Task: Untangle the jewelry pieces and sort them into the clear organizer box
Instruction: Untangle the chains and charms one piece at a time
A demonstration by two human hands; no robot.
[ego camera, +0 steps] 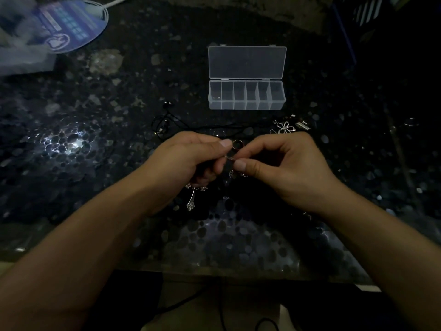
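A small metal clasp (pixel 231 158) is pinched between the left hand (pixel 191 158) and right hand (pixel 284 163), best teased apart gently before the ring (pixel 237 144) is dropped into the organizer box (pixel 247 105).

Organizer box (pixel 247 94): sat on the table (pixel 71 144), upper centre of the frame, lid (pixel 247 62) folded back behind the row of compartments. A small piece lay in the leftmost compartment.
Cord necklace (pixel 164 123): lay on the table left of and below the box.
Flower pendant (pixel 284 127): lay below the box's right end, with small clasps (pixel 302 125) just to its right.
Left hand (pixel 191 158) and right hand (pixel 286 163): met at frame centre, below the box, pinching a ring cluster (pixel 235 151) between them.
Cross pendant (pixel 192 199): hung under the left hand.
Round fan (pixel 64 25): lay at upper left.
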